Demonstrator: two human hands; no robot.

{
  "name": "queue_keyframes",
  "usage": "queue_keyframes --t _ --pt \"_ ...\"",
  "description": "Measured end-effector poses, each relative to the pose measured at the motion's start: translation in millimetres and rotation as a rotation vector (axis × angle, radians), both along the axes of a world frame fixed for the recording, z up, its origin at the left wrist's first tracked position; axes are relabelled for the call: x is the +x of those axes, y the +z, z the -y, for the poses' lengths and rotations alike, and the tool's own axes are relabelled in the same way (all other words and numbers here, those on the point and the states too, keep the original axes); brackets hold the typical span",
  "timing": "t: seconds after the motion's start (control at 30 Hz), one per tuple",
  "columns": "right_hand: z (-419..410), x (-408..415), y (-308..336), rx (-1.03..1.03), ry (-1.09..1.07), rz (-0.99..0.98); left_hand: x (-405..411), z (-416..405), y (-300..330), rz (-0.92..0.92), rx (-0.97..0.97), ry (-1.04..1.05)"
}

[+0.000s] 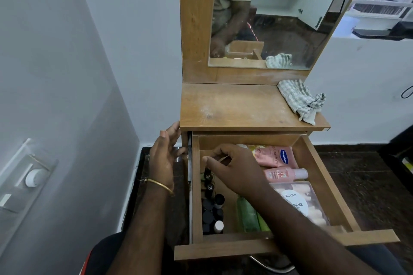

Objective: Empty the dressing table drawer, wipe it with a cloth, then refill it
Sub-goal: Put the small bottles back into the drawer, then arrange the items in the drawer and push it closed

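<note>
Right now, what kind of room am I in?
Probably a bedroom or dressing corner at home: a wooden dressing table with a mirror, and an open drawer holding lotion bottles and small cosmetics bottles.

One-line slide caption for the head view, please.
Right hand reaches into the open, full drawer; left hand rests at the table's edge; cloth waits on top.

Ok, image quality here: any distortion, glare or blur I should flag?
Head view: wide-angle bending bows the wall edges and the drawer front; the mirror is dusty, reflecting cloth and sleeve; the window at top right is bright; the right hand is slightly soft; labels on the pink tubes stay readable.
</note>
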State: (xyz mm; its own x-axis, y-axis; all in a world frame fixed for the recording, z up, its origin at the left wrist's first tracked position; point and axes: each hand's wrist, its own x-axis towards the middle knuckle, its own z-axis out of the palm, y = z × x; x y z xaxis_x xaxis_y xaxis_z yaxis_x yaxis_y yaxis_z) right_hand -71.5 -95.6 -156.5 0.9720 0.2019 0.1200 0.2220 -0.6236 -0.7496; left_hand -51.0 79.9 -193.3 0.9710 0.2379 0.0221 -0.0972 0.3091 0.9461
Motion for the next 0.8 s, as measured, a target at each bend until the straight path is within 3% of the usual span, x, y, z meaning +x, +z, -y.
queue_keyframes --t 0.1,0.23,0.3,0.53,0.8 --pt "26.5 8.1 7.9 -0.07 -0.082 0.001 -5.1 0.9 -1.6 0.004 0.059 0.019" --pt "78.4 23.1 9.8 -0.587 -0.052 -0.08 -20.2 2.0 -5.9 -0.001 0.217 0.062" --pt "93.7 22.2 7.5 -0.724 0.05 -0.148 -31.0 2.8 -6.9 -0.044 0.281 0.102" --pt "94.1 18.3 -0.3 -0.635 0.207 -0.23 -67.0 2.5 -8.2 -0.19 0.296 0.196" --pt "77.5 23.6 -7.7 -0.698 0.25 -0.219 -91.2 -1.2 -4.8 -0.254 0.32 0.216"
